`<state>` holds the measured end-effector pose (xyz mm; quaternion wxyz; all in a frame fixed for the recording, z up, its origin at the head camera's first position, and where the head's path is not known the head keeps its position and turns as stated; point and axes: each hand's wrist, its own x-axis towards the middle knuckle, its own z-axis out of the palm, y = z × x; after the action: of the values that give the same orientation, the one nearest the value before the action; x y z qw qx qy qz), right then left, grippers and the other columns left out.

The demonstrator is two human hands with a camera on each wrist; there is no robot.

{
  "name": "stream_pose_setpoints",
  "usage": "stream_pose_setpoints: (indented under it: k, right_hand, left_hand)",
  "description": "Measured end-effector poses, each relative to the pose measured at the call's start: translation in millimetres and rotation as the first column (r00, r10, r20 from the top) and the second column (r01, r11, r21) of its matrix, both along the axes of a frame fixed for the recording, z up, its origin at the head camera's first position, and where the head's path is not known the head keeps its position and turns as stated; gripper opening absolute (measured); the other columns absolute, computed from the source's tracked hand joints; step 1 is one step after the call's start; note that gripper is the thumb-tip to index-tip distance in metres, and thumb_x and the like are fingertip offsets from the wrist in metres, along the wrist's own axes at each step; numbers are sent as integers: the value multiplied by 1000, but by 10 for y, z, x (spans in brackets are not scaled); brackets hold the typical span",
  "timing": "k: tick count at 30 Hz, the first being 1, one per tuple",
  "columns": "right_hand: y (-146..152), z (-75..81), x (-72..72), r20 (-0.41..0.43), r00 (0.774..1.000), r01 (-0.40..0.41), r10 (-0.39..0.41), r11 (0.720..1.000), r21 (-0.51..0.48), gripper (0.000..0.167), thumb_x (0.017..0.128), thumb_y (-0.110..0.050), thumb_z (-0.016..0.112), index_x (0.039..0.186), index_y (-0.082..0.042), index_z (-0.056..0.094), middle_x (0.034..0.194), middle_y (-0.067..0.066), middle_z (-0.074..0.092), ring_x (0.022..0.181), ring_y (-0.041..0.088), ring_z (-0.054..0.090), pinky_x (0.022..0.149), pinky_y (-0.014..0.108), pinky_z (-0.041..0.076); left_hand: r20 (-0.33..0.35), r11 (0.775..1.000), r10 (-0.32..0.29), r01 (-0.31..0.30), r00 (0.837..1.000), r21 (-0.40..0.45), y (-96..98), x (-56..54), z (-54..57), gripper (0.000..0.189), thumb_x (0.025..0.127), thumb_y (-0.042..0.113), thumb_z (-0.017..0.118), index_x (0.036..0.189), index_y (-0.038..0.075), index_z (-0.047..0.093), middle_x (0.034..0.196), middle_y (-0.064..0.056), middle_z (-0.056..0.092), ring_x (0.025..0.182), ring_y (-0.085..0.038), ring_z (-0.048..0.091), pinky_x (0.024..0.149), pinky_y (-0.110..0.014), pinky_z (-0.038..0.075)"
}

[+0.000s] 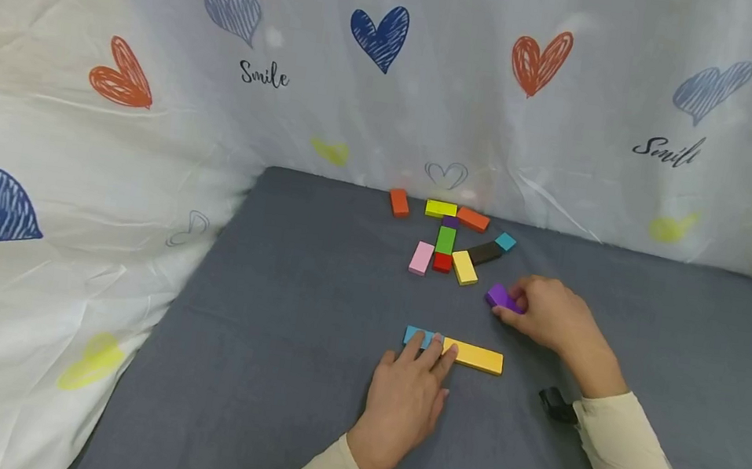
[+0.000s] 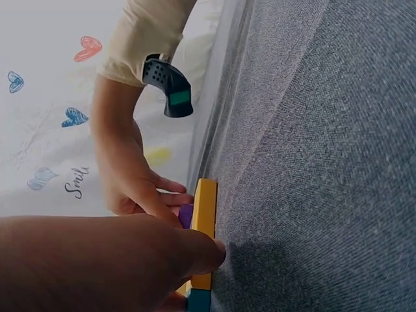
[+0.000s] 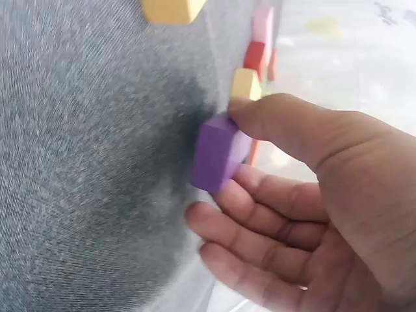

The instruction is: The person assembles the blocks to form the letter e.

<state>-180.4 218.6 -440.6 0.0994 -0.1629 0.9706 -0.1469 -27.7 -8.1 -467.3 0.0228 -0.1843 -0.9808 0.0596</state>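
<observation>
The purple block (image 1: 500, 296) is in the person's right hand (image 1: 554, 313), over the grey table (image 1: 257, 377). The thumb and fingers pinch it. I can't tell if it touches the table.

The left hand (image 1: 402, 400) is not grabbing anything. Its fingers stretch out and rest on two blocks, a blue block (image 1: 411, 335) and a long yellow block (image 1: 479, 358). These two lie end to end in a line, with the yellow one on the right. The purple block is farther from the person than this line, near its yellow end.

Farther back, more blocks lie in a bunch. A green block (image 1: 446, 240) sits in the middle, with a red block (image 1: 442, 263) at its near end. A pink block (image 1: 420, 259) is on the left of the red one, and a pale yellow block (image 1: 464, 268) is on the right. A dark block (image 1: 485, 254) slants up to a small teal block (image 1: 506, 242).

Behind the table hangs a white sheet (image 1: 448, 117) with hearts on it.
</observation>
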Motion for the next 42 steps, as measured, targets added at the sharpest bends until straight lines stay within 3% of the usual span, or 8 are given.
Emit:
stream_pose_setpoints:
  k: [12, 20, 42]
  right_hand:
    - [16, 93, 174, 186, 982, 23, -21, 1000, -9, 45, 91, -41, 81, 106, 0, 68, 78, 3, 60, 68, 19, 55, 58, 33, 43]
    - [9, 43, 232, 204, 979, 36, -29, 999, -28, 42, 90, -40, 81, 98, -3, 63, 76, 4, 59, 64, 19, 53, 56, 32, 40]
    - [-22, -25, 296, 202, 979, 34, -19, 997, -74, 41, 88, -34, 82, 95, -3, 58, 70, 4, 53, 60, 19, 49, 55, 32, 37]
  left_hand:
    - [5, 1000, 1, 0, 1000, -15, 2, -7, 10, 59, 104, 53, 62, 159, 35, 49, 158, 8, 52, 145, -20, 46, 90, -39, 56]
    - [-28, 1000, -5, 5, 1000, -2, -11, -14, 4, 57, 104, 50, 62, 158, 34, 50, 157, 7, 53, 144, -21, 47, 87, -39, 57]
    - [3, 1000, -11, 11, 1000, -12, -5, -2, -1, 61, 104, 51, 62, 160, 33, 48, 159, 6, 51, 145, -21, 45, 88, -38, 57]
